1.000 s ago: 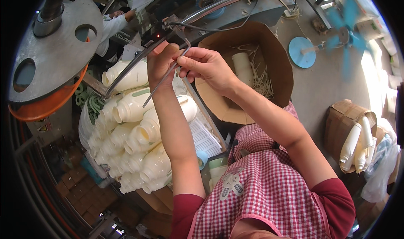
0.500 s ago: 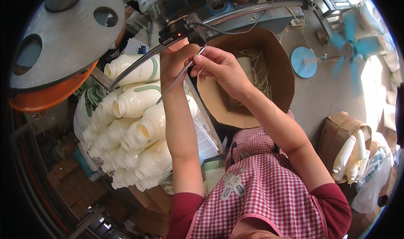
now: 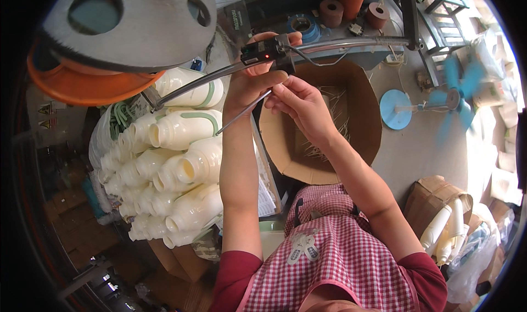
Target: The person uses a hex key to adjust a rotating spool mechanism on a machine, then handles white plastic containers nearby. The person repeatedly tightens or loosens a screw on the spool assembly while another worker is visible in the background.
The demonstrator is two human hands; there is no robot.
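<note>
A small black sensor box with a red light sits on a curved metal bar. My left hand is closed round it, with fingertips showing past its far side and the thumb at its near side. Close beside that thumb, my right hand pinches a thin metal rod, perhaps a hex key. The rod slants down to the left across my left wrist. Its upper end is hidden by my fingers.
Cream plastic bottles are stacked at left, below a round metal plate with holes. An open cardboard box stands under my right hand. A blue fan is at right; tape rolls lie at the back.
The view has shifted, so the plate shows farther right and the bottles sit slightly left. More of my left fingers shows beyond the box. My right hand still holds the rod.
</note>
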